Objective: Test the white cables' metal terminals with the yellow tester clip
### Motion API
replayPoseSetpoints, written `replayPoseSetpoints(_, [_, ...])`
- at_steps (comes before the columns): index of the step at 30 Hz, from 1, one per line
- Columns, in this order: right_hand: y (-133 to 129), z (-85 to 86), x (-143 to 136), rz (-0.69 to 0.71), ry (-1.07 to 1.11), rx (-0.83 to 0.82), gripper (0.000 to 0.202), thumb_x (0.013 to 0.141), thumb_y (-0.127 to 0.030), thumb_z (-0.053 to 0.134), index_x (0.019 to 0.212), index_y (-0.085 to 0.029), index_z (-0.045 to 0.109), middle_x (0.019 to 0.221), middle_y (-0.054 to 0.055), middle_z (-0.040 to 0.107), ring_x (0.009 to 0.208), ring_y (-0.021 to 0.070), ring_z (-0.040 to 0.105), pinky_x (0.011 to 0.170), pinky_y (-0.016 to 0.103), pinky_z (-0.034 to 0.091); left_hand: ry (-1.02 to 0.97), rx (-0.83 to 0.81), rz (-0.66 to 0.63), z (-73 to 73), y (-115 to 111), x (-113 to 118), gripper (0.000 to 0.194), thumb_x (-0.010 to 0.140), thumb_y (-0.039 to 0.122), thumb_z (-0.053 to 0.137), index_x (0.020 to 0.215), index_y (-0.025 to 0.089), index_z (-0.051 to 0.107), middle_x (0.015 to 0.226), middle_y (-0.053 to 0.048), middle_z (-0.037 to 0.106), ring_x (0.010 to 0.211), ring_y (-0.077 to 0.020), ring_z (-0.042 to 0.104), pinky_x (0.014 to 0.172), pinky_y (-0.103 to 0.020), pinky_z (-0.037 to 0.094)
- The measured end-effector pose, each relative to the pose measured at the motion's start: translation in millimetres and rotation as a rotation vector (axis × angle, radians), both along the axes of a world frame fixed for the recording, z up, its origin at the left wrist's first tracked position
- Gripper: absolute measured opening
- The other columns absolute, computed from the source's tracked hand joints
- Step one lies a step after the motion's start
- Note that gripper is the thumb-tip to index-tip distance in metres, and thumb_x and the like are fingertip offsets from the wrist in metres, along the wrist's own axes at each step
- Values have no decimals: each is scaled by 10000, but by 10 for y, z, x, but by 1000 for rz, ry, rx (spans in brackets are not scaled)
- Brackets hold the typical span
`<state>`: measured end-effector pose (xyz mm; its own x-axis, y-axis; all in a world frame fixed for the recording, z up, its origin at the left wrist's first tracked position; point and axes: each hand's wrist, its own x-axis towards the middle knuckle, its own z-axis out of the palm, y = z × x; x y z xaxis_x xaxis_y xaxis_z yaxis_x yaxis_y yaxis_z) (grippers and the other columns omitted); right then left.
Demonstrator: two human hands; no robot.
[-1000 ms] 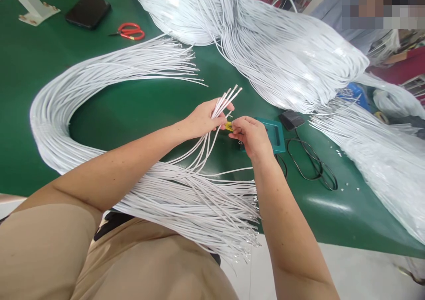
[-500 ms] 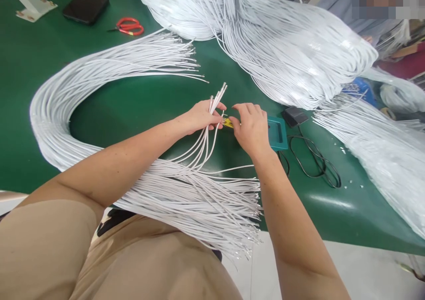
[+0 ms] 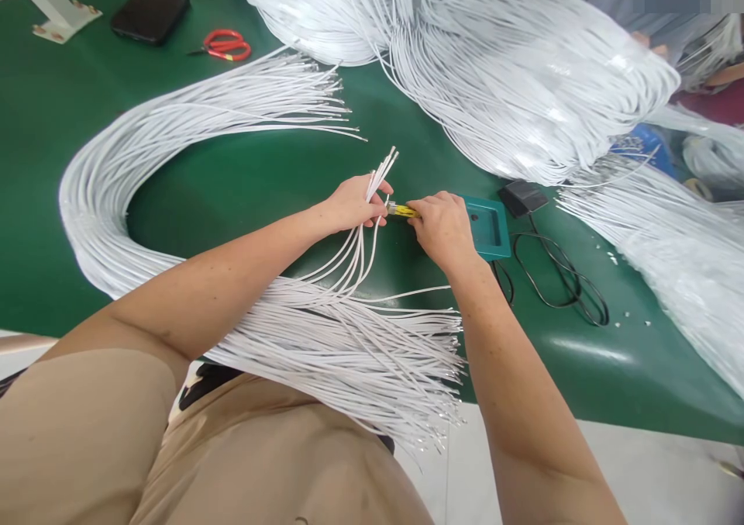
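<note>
Several white cables (image 3: pixel 359 257) pass through my left hand (image 3: pixel 354 202), which is closed around them near their tips. Their ends (image 3: pixel 384 167) stick up past the fingers, and one cable is set apart toward the right. My right hand (image 3: pixel 445 226) grips a slim yellow-and-black tool (image 3: pixel 404 210) with a metallic tip; its exact kind is unclear. The tip meets that single cable at my left fingertips. Below, the held cables run back into a large white cable bundle (image 3: pixel 349 339), which curves round in a U on the left.
Beside my right hand lie a teal tray-like box (image 3: pixel 494 229), a black adapter (image 3: pixel 523 196) and its cord (image 3: pixel 561 277). Red-handled scissors (image 3: pixel 226 45) and a black flat case (image 3: pixel 149 13) lie behind. Large wrapped cable bundles (image 3: pixel 511 83) cover the back; another person is beyond them.
My right hand has closed in and lowered slightly, and more of the yellow tool shows, its tip now against the single cable. My left hand stays nearly in place, still holding the cables.
</note>
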<state>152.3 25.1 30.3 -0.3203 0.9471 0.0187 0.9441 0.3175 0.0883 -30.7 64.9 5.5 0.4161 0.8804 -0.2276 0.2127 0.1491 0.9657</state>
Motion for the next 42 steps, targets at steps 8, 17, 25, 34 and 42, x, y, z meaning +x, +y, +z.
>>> replayPoseSetpoints(8, [105,93,-18,-38,284,-65,336,936,-219,427,1071,-165,730,1188,115,691,1071,279,590,945,410,406,-9,49,-17,37,-27,4,337,710,70,676,1018,155,569,670,-14,683,620,-160,686,534,-226,494])
replayPoseSetpoints(17, [165,102,-183,-148,623,-158,147,806,-227,567,726,-185,683,1024,49,709,962,218,617,882,354,430,20,166,-50,38,-38,-5,345,724,108,648,1058,163,585,687,14,683,644,-136,685,576,-208,512])
replayPoseSetpoints(25, [147,152,-154,-234,764,-142,273,835,-391,538,821,-172,701,837,29,700,790,180,586,755,317,420,42,217,-53,64,-55,-7,391,732,128,660,1110,175,573,668,30,674,642,-136,674,627,-226,503])
replayPoseSetpoints(34, [175,35,-141,-277,1091,-235,197,727,-293,606,770,-148,732,850,34,724,810,174,624,794,309,474,9,244,-46,49,-57,0,413,723,124,666,1120,188,575,682,57,647,637,-111,675,645,-198,492])
replayPoseSetpoints(42, [117,82,-135,-371,983,-202,175,705,-278,589,722,-161,717,741,21,700,734,174,600,737,319,462,-9,194,-49,81,-65,3,397,735,109,665,1115,178,576,694,36,641,651,-124,683,564,-180,489])
